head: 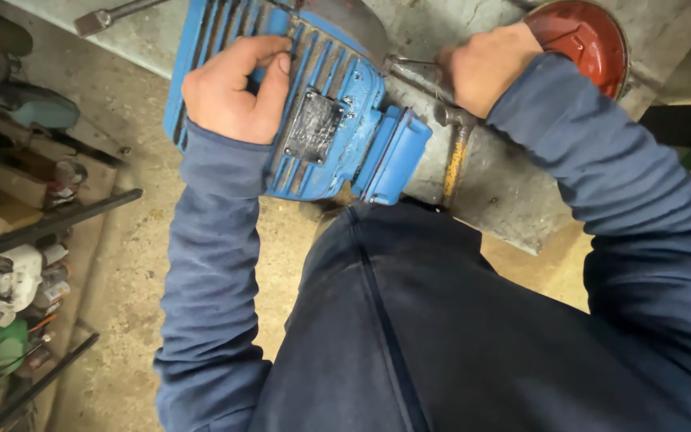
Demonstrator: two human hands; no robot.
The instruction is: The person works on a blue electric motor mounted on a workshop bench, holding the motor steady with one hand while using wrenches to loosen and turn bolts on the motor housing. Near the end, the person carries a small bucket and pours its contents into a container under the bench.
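Fingers of left hand (229, 90) clamp the blue ribbed motor (321, 112). Right hand (485, 68) fingers closed on thin metal tool (413, 62) beside it, on the bench (505, 184).

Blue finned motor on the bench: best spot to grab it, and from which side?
Probably across the ribbed body of the blue motor, from the near side, where the left hand already wraps the fins. The ribs give fingers purchase. The terminal box juts out on the near right, and the right hand works at that end.
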